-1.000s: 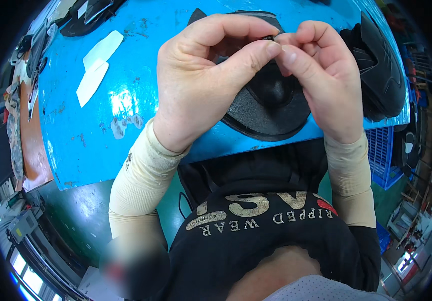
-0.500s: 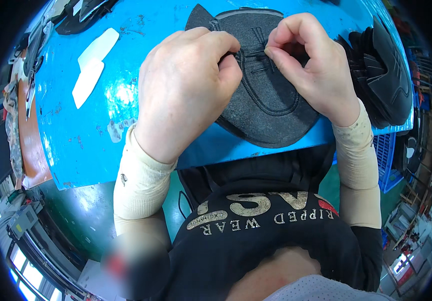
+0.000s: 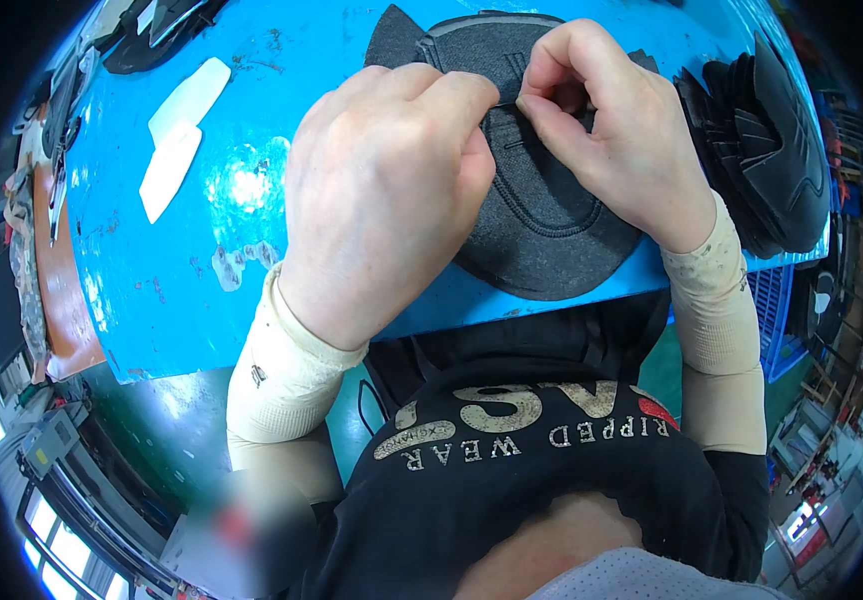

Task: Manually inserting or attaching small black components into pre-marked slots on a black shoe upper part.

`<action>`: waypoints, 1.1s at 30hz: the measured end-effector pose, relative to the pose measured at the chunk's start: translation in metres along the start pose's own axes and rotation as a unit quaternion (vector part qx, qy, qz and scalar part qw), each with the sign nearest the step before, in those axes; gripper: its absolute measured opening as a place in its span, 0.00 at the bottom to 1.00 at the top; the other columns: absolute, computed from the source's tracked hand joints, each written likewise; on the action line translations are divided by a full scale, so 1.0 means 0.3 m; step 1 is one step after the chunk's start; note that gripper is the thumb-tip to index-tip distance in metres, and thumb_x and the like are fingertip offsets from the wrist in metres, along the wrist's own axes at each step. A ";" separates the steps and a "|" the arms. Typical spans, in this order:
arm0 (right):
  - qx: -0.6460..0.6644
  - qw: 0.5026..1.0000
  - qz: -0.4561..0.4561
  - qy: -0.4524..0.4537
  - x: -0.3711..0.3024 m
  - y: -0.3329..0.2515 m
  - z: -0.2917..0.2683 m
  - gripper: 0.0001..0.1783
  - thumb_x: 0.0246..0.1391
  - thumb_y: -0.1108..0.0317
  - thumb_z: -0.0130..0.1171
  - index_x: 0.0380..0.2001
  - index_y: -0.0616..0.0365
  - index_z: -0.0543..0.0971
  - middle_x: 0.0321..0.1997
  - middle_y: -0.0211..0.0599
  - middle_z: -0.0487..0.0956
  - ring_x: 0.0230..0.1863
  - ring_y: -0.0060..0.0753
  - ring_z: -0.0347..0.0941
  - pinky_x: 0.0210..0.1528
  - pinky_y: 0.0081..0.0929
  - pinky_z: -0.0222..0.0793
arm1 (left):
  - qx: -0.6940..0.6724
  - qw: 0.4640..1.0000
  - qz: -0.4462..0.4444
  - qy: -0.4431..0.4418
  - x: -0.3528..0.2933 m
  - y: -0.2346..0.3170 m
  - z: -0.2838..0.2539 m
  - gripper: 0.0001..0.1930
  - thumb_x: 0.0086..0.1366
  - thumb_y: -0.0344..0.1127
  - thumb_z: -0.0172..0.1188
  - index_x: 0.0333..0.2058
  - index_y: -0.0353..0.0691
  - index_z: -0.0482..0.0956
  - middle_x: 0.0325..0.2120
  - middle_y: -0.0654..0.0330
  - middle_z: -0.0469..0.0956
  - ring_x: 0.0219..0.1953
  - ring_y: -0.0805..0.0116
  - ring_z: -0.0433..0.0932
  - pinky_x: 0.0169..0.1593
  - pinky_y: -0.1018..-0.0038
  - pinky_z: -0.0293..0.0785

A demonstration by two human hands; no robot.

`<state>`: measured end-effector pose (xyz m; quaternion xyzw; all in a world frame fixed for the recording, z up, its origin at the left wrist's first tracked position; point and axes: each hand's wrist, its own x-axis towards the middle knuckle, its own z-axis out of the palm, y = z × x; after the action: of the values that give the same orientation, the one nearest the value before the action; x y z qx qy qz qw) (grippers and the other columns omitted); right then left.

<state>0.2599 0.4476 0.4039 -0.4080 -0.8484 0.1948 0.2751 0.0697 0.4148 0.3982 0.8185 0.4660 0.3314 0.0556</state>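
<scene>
A dark grey, felt-like shoe upper piece [image 3: 536, 260] lies flat at the table's near edge, with a raised curved seam and short stitched lines. My left hand [image 3: 381, 190] is closed above its left side, thumb and forefinger pinched together. Facing it, my right hand [image 3: 621, 130] pinches with thumb and forefinger over the middle of the piece. The fingertips of both hands nearly meet. A thin dark thread shows faintly between them; its ends are hidden in the fingers.
Black shaped pieces [image 3: 781, 160] are stacked at the table's right edge. Two white flat pieces [image 3: 173, 150] lie to the left on the blue table [image 3: 151, 310]. More black pieces [image 3: 151, 40] sit at the far left. Below the right edge stands a blue crate [image 3: 776, 320].
My left hand has moved slightly right, and my right hand a little left, so the pinched fingertips are closer together. The dark strands seen earlier between them are now mostly covered.
</scene>
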 end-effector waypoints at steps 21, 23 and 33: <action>-0.216 0.967 -0.125 0.058 -0.046 -0.006 -0.014 0.16 0.37 0.83 0.57 0.31 0.54 0.84 0.37 0.30 0.78 0.40 0.35 0.72 0.43 0.28 0.69 | 0.109 0.992 0.046 -0.050 0.000 0.014 0.007 0.11 0.48 0.25 0.62 0.34 0.39 0.82 0.27 0.61 0.74 0.30 0.61 0.74 0.35 0.69 0.73; -0.217 0.969 -0.112 0.033 -0.045 -0.015 -0.008 0.17 0.37 0.83 0.58 0.32 0.54 0.84 0.39 0.30 0.77 0.42 0.35 0.71 0.46 0.30 0.67 | 0.049 0.997 0.034 -0.045 -0.008 0.001 0.000 0.10 0.51 0.25 0.62 0.35 0.38 0.82 0.27 0.61 0.77 0.30 0.64 0.77 0.35 0.72 0.73; 0.310 0.942 0.045 0.119 -0.083 -0.053 0.008 0.11 0.56 0.80 0.58 0.44 0.64 0.75 0.42 0.32 0.77 0.43 0.18 0.73 0.48 0.16 0.70 | -0.607 0.769 -0.194 0.049 0.013 0.008 0.005 0.09 0.61 0.24 0.62 0.41 0.32 0.80 0.34 0.60 0.81 0.37 0.77 0.79 0.43 0.82 0.76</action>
<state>0.2619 0.4181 0.4032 -0.3604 -0.6879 0.4105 0.4779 0.0736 0.4171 0.3999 0.4889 0.3192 0.5670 0.5811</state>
